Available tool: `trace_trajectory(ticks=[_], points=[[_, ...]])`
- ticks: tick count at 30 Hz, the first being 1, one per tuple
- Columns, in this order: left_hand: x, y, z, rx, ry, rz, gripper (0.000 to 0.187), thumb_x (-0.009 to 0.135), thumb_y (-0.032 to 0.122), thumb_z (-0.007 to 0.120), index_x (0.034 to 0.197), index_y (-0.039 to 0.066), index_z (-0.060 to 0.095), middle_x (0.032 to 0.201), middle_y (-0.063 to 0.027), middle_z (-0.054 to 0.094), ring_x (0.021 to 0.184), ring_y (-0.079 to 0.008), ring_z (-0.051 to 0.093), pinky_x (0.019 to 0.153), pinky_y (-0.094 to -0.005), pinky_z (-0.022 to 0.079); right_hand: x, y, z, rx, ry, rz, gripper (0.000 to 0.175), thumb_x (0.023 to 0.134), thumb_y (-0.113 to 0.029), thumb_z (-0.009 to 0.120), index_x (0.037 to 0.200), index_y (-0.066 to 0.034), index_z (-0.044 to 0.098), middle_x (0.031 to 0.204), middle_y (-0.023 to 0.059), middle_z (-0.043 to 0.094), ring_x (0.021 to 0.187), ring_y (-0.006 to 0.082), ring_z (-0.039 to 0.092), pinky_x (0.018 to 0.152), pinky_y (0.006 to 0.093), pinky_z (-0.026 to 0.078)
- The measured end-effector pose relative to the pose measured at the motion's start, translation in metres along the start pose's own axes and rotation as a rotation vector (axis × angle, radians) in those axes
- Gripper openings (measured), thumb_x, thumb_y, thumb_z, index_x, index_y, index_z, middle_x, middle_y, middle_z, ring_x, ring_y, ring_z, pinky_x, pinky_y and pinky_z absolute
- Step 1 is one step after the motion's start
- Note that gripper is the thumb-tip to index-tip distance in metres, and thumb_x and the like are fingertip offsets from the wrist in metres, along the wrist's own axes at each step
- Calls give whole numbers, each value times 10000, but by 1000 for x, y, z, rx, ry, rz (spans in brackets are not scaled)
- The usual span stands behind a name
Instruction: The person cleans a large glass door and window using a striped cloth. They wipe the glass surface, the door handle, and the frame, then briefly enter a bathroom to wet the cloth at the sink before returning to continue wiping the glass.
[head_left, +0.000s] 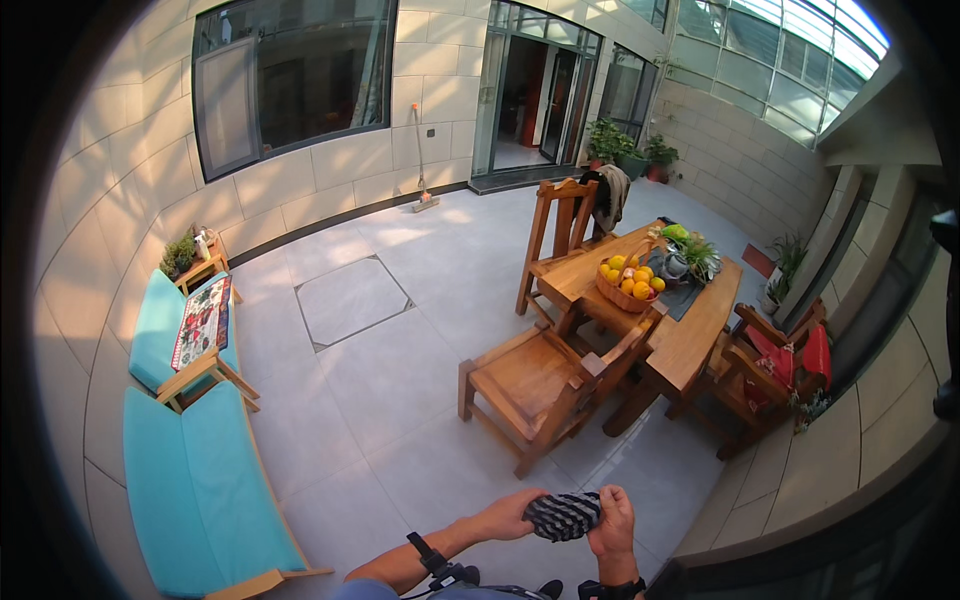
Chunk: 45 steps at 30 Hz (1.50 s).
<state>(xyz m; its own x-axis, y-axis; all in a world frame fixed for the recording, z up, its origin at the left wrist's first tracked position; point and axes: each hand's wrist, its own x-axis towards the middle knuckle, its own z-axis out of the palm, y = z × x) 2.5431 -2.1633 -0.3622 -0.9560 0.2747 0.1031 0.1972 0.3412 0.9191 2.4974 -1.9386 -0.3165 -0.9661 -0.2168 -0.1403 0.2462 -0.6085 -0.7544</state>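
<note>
A black and grey striped cloth (564, 517), bunched into a small bundle, is held between both hands near the bottom of the head view. My left hand (517, 514) grips its left end. At its right end, my right hand (613, 519) pinches the fabric with curled fingers. The cloth is in the air above the tiled floor, in front of my body. Black straps are on both wrists.
A wooden chair (525, 375) stands ahead, beside a wooden table (694, 337) bearing a basket of oranges (628, 289) and plants. Turquoise seats (217, 495) line the left wall. A broom (421, 161) leans on the far wall.
</note>
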Motion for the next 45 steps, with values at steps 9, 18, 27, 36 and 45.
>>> trace_trajectory(ticks=[9, 18, 27, 36, 45], points=[[-1, 1, -10, -184, 44, 171, 618, 838, 203, 788, 1388, 71, 539, 1156, -126, 648, 1072, -241, 623, 940, -357, 507, 12, 16, 41, -325, -288, 134, 91, 1006, -72, 661, 1085, -45, 624, 1009, 17, 641, 888, 95, 601, 837, 256, 515], [3, -9, -34, 224, 289, -21, 318, 818, 273, 777, 1021, 58, 659, 885, -133, 627, 850, -325, 615, 757, -408, 502, 38, -7, 20, -710, -332, 71, 201, 947, -71, 722, 1120, -26, 629, 976, 23, 672, 850, 94, 623, 798, 257, 532], [17, -1, -8, 249, 150, 48, 375, 793, 243, 846, 891, 46, 543, 759, -116, 558, 723, -267, 564, 669, -405, 475, 48, -24, -6, -1408, -360, 147, 373, 817, -221, 820, 1098, 8, 735, 916, 142, 762, 827, 199, 724, 776, 329, 564], [21, 25, -7, 72, 125, -315, 300, 874, 239, 799, 1036, 52, 629, 746, -98, 622, 682, -218, 607, 642, -378, 499, 52, -32, -23, -1364, -247, -39, 270, 824, -185, 766, 1010, 9, 758, 820, 138, 748, 738, 187, 708, 695, 320, 557], [41, 44, 16, -8, -24, -320, 248, 961, 259, 721, 1070, 37, 709, 718, -84, 587, 661, -231, 590, 682, -359, 528, 55, -35, -47, -1288, -168, -437, 148, 848, -117, 740, 939, 1, 736, 866, 157, 678, 784, 316, 677, 722, 382, 543]])
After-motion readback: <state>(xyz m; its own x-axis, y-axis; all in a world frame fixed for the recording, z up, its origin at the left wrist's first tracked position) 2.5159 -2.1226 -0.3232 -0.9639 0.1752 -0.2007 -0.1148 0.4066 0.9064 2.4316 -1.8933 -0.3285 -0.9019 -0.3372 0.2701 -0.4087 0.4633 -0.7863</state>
